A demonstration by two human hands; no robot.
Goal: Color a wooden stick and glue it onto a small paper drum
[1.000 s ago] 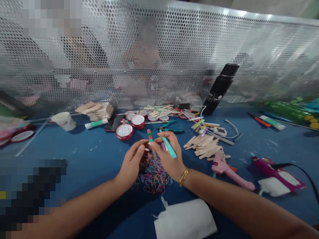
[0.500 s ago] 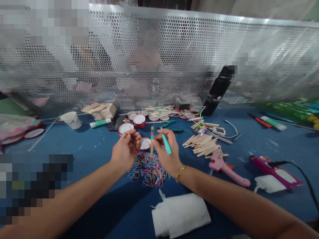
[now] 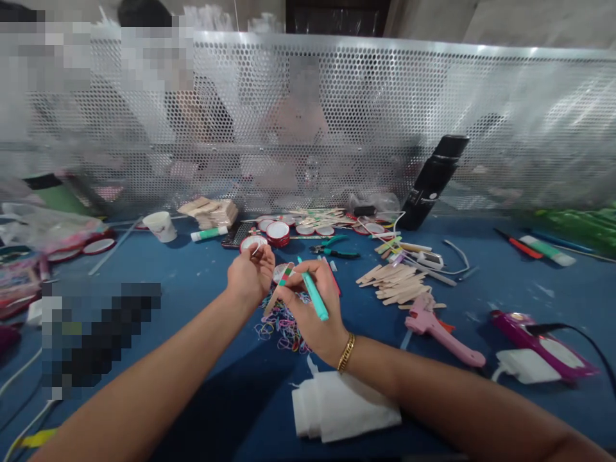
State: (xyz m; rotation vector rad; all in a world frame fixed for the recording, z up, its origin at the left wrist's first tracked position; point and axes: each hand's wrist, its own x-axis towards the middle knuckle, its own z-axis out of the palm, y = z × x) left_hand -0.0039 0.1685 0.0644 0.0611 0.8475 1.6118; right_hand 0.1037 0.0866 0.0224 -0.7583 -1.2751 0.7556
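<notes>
One banded stick (image 3: 278, 290), one teal marker (image 3: 314, 292), a single grip

Your right hand (image 3: 308, 321) carries both: thumb and fingertips pinch the banded stick near its red, green and teal bands, while the teal marker lies across the fingers, narrow end pointing away from you. Your left hand (image 3: 246, 279) is apart from it, just beside, fingers curled in; whether they pinch something small and pale cannot be made out.

The banded stick hangs tilted in front of you, above the heap of elastic bands (image 3: 283, 328) on the bench (image 3: 173, 273), its plain end towards you and to the left.

Holding both in one hand probably costs you control, so a light, firm pinch on the stick's edges would suit it best. Watch the marker's narrow end: it could stray onto the bands if your fingers roll. Ink may be wet, so touch bare wood where possible. Your left fingertips could steady the plain end, and lifting it clear of the elastics should prevent snagging.
</notes>
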